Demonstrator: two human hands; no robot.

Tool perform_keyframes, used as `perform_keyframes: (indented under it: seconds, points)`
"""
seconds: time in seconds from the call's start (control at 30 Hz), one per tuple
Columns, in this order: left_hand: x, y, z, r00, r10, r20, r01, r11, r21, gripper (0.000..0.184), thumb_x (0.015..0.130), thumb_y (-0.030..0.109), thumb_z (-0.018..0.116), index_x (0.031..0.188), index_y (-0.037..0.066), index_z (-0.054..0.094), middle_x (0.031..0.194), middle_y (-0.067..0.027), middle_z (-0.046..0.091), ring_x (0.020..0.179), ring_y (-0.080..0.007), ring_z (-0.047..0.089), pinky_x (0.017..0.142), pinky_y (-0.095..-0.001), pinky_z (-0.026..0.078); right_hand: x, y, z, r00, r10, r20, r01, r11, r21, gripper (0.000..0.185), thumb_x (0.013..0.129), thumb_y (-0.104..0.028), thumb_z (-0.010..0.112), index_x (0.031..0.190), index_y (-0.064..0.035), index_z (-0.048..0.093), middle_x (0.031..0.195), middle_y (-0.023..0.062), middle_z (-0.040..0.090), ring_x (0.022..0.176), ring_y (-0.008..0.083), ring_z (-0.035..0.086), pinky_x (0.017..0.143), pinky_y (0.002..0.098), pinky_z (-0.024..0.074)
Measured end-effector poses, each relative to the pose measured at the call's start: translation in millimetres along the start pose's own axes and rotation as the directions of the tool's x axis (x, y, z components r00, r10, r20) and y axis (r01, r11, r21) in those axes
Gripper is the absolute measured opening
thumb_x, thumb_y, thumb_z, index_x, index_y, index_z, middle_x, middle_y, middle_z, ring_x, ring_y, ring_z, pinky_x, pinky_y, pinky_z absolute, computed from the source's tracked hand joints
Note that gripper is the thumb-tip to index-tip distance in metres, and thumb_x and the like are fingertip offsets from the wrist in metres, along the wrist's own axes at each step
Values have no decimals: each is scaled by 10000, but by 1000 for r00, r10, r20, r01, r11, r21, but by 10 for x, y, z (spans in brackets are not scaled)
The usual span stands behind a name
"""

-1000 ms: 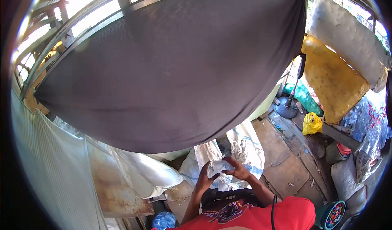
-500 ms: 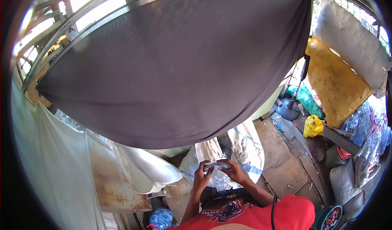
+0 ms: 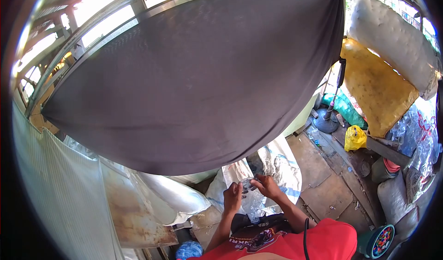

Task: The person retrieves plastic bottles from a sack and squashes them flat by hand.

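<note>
My left hand [image 3: 233,197] and my right hand [image 3: 267,187] are both closed, with a small clear plastic bottle [image 3: 247,184] gripped between them. Fingers cover most of it, so its ends are hard to make out. Just below the hands, more clear plastic [image 3: 253,207] lies in front of my lap. Behind them stands a white woven sack [image 3: 282,167] with blue stripes, its mouth spread.
A dark cloth [image 3: 198,84] hangs across the view ahead. To the right are a yellow plastic bag [image 3: 355,138], a bucket of colourful bottle caps [image 3: 382,241] and a heap of clear bottles [image 3: 422,135]. A large blue-tinted bottle [image 3: 189,250] lies at lower left.
Both hands have closed further around the bottle and turned it, so less of it shows. The camera view has shifted slightly.
</note>
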State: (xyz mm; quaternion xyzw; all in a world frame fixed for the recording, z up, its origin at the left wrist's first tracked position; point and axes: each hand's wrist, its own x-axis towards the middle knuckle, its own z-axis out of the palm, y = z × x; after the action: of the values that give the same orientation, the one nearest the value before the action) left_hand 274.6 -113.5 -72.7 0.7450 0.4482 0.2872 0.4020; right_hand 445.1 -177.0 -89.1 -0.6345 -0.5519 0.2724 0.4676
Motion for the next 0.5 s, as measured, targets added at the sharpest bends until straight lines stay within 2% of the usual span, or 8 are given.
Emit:
perform_keyframes:
  seconds: [0.1, 0.13, 0.2, 0.33, 0.4, 0.43, 0.47, 0.5]
  points:
    - [70, -262, 88, 1000, 29, 6, -27, 985, -169, 450, 951, 402, 477, 876, -29, 584, 647, -170, 606, 629, -278, 637, 566, -378, 475, 103, -165, -91, 982, 135, 131, -155, 975, 157, 466, 945, -406, 544, 859, 44, 626, 648, 151, 639, 548, 199, 629, 544, 345, 482]
    - [38, -329, 111, 980, -155, 123, 190, 916, -355, 441, 949, 399, 482, 901, -26, 588, 672, -155, 621, 647, -270, 649, 561, -364, 486, 113, -207, -121, 950, 223, 217, -265, 945, 192, 491, 949, -425, 529, 841, 44, 627, 631, 142, 636, 527, 194, 624, 540, 339, 485]
    - [-44, -456, 139, 808, -402, 430, 589, 563, -580, 428, 946, 392, 490, 950, -21, 598, 720, -125, 651, 685, -253, 673, 551, -337, 508, 128, -185, -105, 879, 334, 340, -402, 903, 150, 625, 957, -527, 440, 815, 48, 639, 583, 114, 626, 445, 174, 583, 514, 326, 487]
    - [-296, -798, 301, 752, -386, 535, 649, 286, -705, 378, 925, 410, 536, 1015, 49, 606, 854, -97, 676, 691, -204, 678, 536, -298, 513, 73, 42, -47, 760, 442, 475, -483, 875, -42, 731, 949, -599, 361, 727, 31, 658, 559, 98, 613, 437, 151, 525, 487, 323, 436]
    - [-336, -780, 317, 732, -396, 554, 671, 280, -687, 388, 923, 429, 536, 1024, 61, 606, 860, -94, 676, 678, -182, 671, 531, -296, 504, -12, 380, 36, 862, 247, 442, -322, 941, 102, 700, 945, -589, 392, 755, 29, 663, 555, 91, 600, 449, 138, 510, 485, 311, 425]
    - [-357, -768, 321, 722, -402, 562, 681, 274, -679, 393, 922, 439, 536, 1029, 67, 606, 863, -92, 676, 672, -171, 668, 529, -295, 500, -23, 457, 36, 811, 345, 472, -437, 894, 98, 652, 943, -565, 429, 835, 35, 660, 567, 83, 593, 461, 130, 506, 481, 299, 418]
    - [-351, -751, 318, 807, -379, 452, 588, 450, -673, 421, 927, 443, 526, 1025, 44, 612, 861, -91, 677, 687, -184, 658, 562, -302, 494, -2, 267, -33, 750, 438, 496, -545, 834, 87, 614, 940, -542, 466, 914, 41, 657, 580, 76, 585, 473, 121, 501, 477, 286, 412]
    - [-305, -705, 302, 880, -331, 342, 476, 609, -634, 449, 933, 448, 516, 1021, 20, 618, 860, -91, 678, 702, -198, 648, 595, -309, 489, -8, 120, -26, 783, 446, 435, -556, 815, 165, 588, 940, -523, 482, 940, 41, 649, 582, 63, 576, 472, 118, 499, 474, 280, 407]
